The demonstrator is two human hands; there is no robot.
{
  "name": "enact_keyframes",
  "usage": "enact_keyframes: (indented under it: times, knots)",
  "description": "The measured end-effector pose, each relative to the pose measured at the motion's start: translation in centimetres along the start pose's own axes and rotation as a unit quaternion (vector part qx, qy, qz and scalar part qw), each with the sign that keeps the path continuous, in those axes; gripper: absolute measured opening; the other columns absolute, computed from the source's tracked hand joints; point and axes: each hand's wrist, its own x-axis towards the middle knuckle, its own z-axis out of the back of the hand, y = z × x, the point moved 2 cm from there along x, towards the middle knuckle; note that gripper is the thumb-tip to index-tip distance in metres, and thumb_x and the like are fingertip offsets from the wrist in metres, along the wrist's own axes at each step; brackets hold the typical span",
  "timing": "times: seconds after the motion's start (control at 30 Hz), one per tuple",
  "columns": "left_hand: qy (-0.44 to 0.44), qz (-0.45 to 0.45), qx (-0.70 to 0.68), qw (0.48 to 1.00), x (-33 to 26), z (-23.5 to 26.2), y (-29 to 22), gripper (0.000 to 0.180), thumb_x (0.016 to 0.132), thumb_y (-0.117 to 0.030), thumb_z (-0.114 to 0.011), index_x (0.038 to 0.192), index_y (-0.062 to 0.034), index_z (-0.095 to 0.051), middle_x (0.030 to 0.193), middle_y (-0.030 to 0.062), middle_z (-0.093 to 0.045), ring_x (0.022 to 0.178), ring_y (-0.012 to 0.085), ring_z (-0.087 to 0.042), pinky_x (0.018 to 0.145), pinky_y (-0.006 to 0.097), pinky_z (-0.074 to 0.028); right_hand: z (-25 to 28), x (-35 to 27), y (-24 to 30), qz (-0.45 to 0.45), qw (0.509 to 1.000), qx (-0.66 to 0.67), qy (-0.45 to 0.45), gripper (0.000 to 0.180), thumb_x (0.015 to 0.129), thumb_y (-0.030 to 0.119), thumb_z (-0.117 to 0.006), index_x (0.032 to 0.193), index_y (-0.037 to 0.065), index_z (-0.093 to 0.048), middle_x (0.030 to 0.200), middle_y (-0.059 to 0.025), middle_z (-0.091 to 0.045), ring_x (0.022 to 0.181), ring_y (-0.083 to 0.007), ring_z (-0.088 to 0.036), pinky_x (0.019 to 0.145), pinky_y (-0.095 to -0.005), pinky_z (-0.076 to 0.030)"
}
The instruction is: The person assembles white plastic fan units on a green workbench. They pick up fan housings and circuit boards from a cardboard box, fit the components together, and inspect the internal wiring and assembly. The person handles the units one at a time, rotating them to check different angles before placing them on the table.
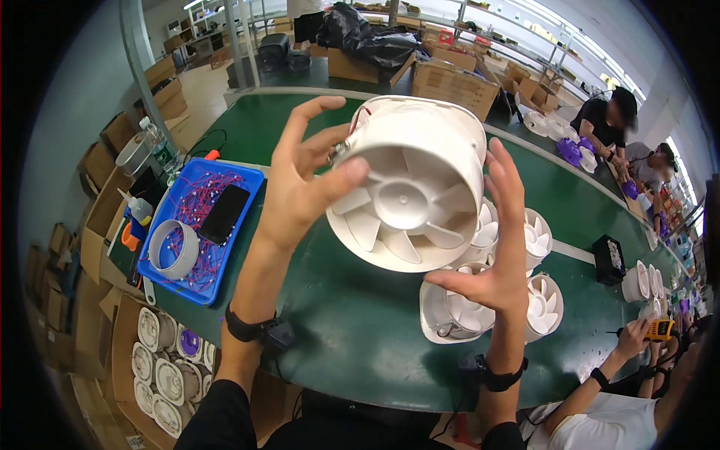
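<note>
Cartons (457,84) stand behind a green table (352,330). Above it, in from the near edge, the person's left hand (296,184) and right hand (510,244) grasp a white fan (403,204) from either side, fingers spread around it. More fans (541,306) stand beyond the right hand. By the left edge, a blue tray (235,238) holds wires (214,182), a phone (226,214) and a ring (190,253).

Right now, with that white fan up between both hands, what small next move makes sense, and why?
I'd probably firm up the grip of the right hand: the white fan is raised above the green table, the left hand has its thumb over the front rim, but the right hand's fingers are spread and their contact is hard to confirm.
</note>
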Motion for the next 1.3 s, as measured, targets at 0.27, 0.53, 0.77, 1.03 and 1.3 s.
enact_keyframes:
  times: [0.27, 0.53, 0.77, 1.03, 1.3]
  knots:
    - [0.035, 0.156, -0.100, 0.982, 0.1, -0.2, 2.1, 0.053, 0.092, -0.045, -0.057, 0.123, -0.0027, -0.052, 0.109, 0.0078, -0.059, 0.102, 0.0141, -0.057, 0.090, 0.028, -0.045, -1.6, -0.1, 0.9, 0.044, 0.985, -0.167, -0.011, 0.116, 0.048, 0.027, -0.092, 0.147, 0.016, -0.031, 0.148, -0.0243, -0.033, 0.133, -0.0496, -0.034, 0.106, -0.0583, -0.031]
    - [0.199, 0.140, 0.099, 0.965, 0.1, 1.2, -0.4, 0.069, 0.095, -0.052, -0.047, 0.140, 0.0007, -0.046, 0.108, 0.0086, -0.065, 0.079, 0.0101, -0.060, 0.063, 0.026, -0.051, -1.6, -0.3, 0.6, -0.146, 0.984, 0.086, -0.061, 0.113, 0.058, 0.030, -0.092, 0.144, -0.005, -0.027, 0.138, -0.0218, -0.044, 0.125, -0.0297, -0.049, 0.104, -0.0383, -0.040]
    - [0.193, 0.183, 0.243, 0.933, -1.1, 0.6, -2.6, 0.069, 0.082, -0.044, -0.074, 0.126, 0.0073, -0.058, 0.059, 0.0090, -0.063, 0.047, 0.0083, -0.054, 0.044, 0.023, -0.041, -0.9, -1.1, 0.5, -0.367, 0.886, 0.281, -0.040, 0.079, 0.083, 0.043, -0.070, 0.136, -0.006, -0.040, 0.121, -0.0178, -0.056, 0.114, -0.0215, -0.054, 0.095, -0.0331, -0.044]
    - [0.219, 0.208, 0.276, 0.912, -1.0, 0.5, -3.3, 0.064, 0.083, -0.046, -0.071, 0.120, 0.0057, -0.062, 0.061, 0.0125, -0.065, 0.050, 0.0155, -0.061, 0.048, 0.026, -0.046, -1.5, -1.5, -0.2, -0.400, 0.857, 0.322, -0.038, 0.079, 0.083, 0.040, -0.070, 0.139, -0.006, -0.038, 0.124, -0.0181, -0.055, 0.114, -0.0222, -0.055, 0.097, -0.0328, -0.043]
    - [0.298, 0.086, 0.219, 0.925, -0.8, 1.2, 0.0, 0.099, 0.067, -0.034, -0.086, 0.143, 0.0017, -0.034, 0.130, 0.0205, -0.055, 0.119, 0.0281, -0.054, 0.100, 0.037, -0.044, -2.5, -0.1, 2.2, -0.101, 0.993, -0.035, -0.041, 0.110, 0.060, 0.028, -0.090, 0.145, -0.005, -0.028, 0.134, -0.0267, -0.048, 0.120, -0.0375, -0.053, 0.102, -0.0422, -0.043]
